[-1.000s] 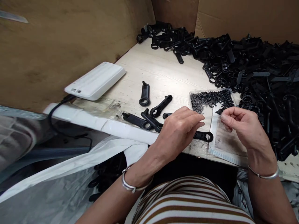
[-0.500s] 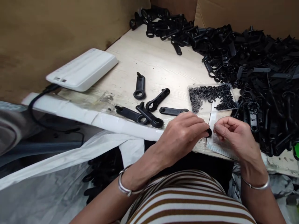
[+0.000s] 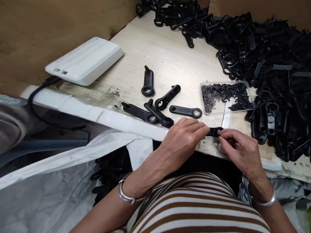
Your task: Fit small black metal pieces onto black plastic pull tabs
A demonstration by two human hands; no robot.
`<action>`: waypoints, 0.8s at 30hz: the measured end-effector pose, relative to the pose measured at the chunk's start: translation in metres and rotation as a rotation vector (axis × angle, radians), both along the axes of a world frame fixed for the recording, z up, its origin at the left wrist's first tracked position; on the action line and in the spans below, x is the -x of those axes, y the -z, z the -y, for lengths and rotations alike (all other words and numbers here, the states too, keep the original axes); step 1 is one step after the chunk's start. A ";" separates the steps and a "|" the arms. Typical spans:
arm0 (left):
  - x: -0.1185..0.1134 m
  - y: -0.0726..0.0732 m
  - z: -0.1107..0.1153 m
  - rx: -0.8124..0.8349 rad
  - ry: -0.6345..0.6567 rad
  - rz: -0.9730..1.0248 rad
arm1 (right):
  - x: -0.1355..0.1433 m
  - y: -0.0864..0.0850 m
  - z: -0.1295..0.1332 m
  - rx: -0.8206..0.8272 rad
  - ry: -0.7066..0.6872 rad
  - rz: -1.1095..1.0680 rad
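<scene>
Near the table's front edge, my left hand (image 3: 186, 137) is closed round a black plastic lever-shaped part (image 3: 214, 131), whose right end sticks out past the fingers. My right hand (image 3: 239, 145) pinches at that end, thumb and forefinger together; anything between them is too small to make out. Just beyond the hands lies a shallow clear box (image 3: 222, 112) holding small springs (image 3: 210, 94) and small black pieces (image 3: 243, 97). To the left, several black levers (image 3: 186, 111) with ring-shaped ends lie loose on the table.
A large heap of black plastic parts (image 3: 286, 90) covers the right and back of the table (image 3: 131, 58). At the left stands a white box-shaped device (image 3: 85, 61) with a black cable (image 3: 31, 106). A cardboard wall (image 3: 60, 22) rises behind it. White plastic (image 3: 116, 145) hangs below the edge.
The black lever in my left hand now shows further out of the fingers. My right hand has moved left to meet its end. The whole view has shifted slightly.
</scene>
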State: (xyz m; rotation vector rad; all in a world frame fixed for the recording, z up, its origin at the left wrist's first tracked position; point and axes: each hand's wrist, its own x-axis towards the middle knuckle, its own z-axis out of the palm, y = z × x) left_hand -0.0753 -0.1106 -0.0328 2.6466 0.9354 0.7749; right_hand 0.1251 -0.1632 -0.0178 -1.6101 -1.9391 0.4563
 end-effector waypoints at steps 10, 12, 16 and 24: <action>-0.002 0.004 0.006 -0.035 -0.039 0.159 | 0.013 0.006 -0.006 -0.110 0.068 0.038; -0.002 0.005 0.006 -0.033 -0.049 0.180 | 0.011 0.007 -0.007 -0.105 0.044 0.025; -0.003 0.007 0.006 -0.030 -0.056 0.191 | 0.002 0.006 -0.009 -0.067 -0.061 0.000; -0.002 0.007 0.004 0.043 -0.064 0.136 | -0.004 -0.001 -0.012 -0.016 -0.152 0.043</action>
